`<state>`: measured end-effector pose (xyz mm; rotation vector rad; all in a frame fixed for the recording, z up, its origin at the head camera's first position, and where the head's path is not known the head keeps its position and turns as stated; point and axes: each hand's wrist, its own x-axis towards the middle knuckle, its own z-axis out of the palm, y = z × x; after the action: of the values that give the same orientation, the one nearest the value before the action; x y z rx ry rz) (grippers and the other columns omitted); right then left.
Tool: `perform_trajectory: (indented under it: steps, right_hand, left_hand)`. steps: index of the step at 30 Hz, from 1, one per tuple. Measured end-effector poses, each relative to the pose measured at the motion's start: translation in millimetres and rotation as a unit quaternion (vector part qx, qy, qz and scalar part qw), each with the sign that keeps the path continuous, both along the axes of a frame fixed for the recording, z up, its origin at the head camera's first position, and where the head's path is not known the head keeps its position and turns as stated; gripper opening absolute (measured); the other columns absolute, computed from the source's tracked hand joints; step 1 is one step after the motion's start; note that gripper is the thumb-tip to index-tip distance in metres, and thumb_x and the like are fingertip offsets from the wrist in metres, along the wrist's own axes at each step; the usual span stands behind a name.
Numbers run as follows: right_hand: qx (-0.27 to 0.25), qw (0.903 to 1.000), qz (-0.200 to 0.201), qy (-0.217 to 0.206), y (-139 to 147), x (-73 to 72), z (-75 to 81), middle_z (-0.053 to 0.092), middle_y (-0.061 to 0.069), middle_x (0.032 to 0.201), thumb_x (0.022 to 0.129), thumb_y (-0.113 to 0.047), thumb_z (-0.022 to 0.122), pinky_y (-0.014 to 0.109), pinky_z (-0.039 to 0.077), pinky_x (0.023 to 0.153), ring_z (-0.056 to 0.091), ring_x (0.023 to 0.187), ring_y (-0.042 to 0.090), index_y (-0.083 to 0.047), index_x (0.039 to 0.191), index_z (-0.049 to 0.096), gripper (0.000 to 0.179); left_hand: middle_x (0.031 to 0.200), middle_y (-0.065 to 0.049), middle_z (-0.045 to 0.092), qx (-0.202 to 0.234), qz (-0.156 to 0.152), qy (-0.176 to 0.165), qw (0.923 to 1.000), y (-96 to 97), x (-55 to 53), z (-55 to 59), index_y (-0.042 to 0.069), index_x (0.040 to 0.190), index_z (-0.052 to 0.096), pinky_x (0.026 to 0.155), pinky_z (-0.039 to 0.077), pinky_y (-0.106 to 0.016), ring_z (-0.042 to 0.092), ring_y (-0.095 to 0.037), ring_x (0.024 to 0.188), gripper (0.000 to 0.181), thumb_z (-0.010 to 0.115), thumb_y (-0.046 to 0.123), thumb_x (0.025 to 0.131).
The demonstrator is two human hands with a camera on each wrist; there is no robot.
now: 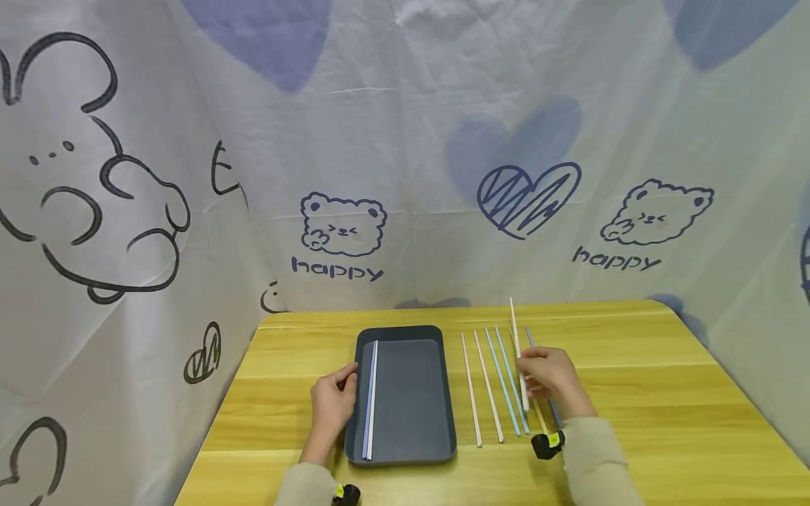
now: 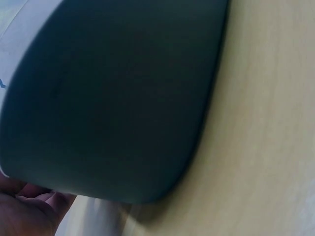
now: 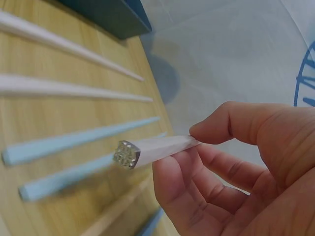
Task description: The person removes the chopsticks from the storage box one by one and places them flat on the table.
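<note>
My left hand (image 1: 332, 404) grips the left rim of a dark grey tray (image 1: 411, 400), fingertips right at its edge. In the left wrist view the tray's dark side (image 2: 113, 98) fills the middle, with part of the hand (image 2: 29, 209) at lower left. Along the tray's left side lie a blue-violet chopstick (image 1: 368, 407) and a white chopstick (image 1: 373, 400), side by side. My right hand (image 1: 553, 372) pinches a white chopstick (image 1: 515, 327) between thumb and fingers, tilted above the others. Its patterned silvery end (image 3: 127, 155) faces the right wrist camera.
Right of the tray lie two pale pinkish chopsticks (image 1: 471, 393), two light blue chopsticks (image 1: 503, 383), a yellow chopstick (image 1: 540, 416) and a blue-violet chopstick (image 1: 530, 337), the last two partly hidden by the right hand. A printed cloth (image 1: 418, 176) hangs behind the wooden table (image 1: 285, 351).
</note>
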<state>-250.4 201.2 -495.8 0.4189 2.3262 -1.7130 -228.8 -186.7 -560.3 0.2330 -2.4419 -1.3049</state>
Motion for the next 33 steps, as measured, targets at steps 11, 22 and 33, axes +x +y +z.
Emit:
perform_trajectory:
  steps: [11,22,33]
  right_hand:
    - [0.014,0.9999,0.000,-0.003,29,3.1,-3.9,0.068,0.007,0.088,0.098,-0.013,0.064,0.033,0.060,0.063,0.064,0.070,0.017,0.010,0.140,0.055,0.049]
    - [0.063,0.9978,-0.019,-0.010,55,4.8,-8.7,0.070,0.008,0.084,0.091,-0.010,0.065,0.034,0.059,0.063,0.065,0.071,0.019,0.011,0.132,0.059,0.047]
    - [0.073,0.9968,-0.014,-0.029,68,5.9,-14.8,0.070,0.008,0.081,0.090,-0.009,0.064,0.035,0.058,0.063,0.065,0.070,0.019,0.011,0.132,0.061,0.047]
  left_hand:
    - [0.121,-0.019,0.077,0.000,0.002,0.000,1.0000,-0.6,1.7,0.0,0.004,0.121,0.079,0.076,0.058,-0.029,0.075,-0.029,0.103,0.024,0.069,0.006,0.100]
    - [0.121,-0.019,0.077,-0.002,-0.003,-0.001,1.0000,-0.9,2.3,-0.5,0.004,0.121,0.079,0.075,0.058,-0.028,0.075,-0.028,0.103,0.024,0.068,0.006,0.100]
    - [0.123,-0.019,0.076,0.006,-0.002,-0.005,1.0000,0.4,2.4,0.3,0.003,0.122,0.078,0.079,0.059,-0.030,0.074,-0.029,0.108,0.024,0.067,0.005,0.101]
